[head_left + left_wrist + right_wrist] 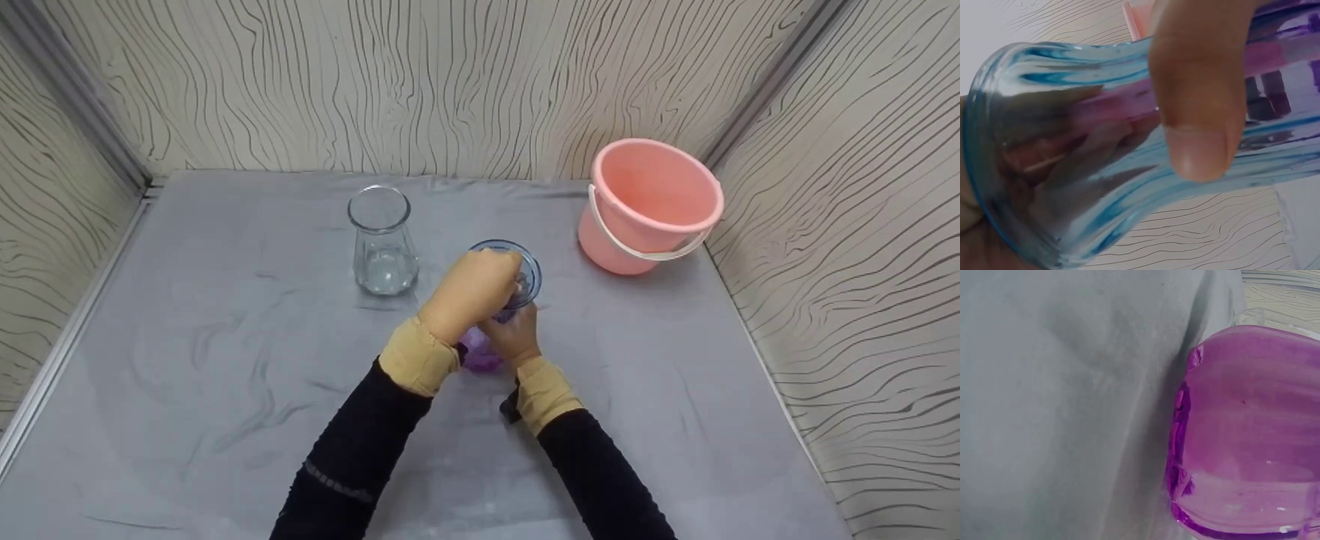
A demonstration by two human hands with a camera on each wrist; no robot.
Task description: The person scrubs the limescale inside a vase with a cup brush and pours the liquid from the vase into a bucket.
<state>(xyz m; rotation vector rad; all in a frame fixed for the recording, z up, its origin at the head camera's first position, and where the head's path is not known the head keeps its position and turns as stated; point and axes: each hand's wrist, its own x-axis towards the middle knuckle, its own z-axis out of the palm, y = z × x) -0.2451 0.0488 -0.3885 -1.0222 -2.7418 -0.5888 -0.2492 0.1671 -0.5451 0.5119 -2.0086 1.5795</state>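
My right hand (517,334) grips a glass vase (1129,208) that shades from a blue mouth to a purple base; in the left wrist view, a thumb presses its narrow neck. My left hand (476,289) is curled over the vase's mouth. Through the glass, a slim pink rod-like piece (1112,107) shows inside the vase, running from the fingers at the mouth towards the base; its kind is unclear. In the right wrist view, the purple base fills the right side, close to the grey cloth. The left fingertips are partly hidden in the mouth.
A clear glass vase (384,262) stands upright to the left of the hands. At the back right is a pink bucket (615,244) with a white handle (637,253). Grey cloth (225,360) covers the table, with wood-patterned walls (450,90) around it.
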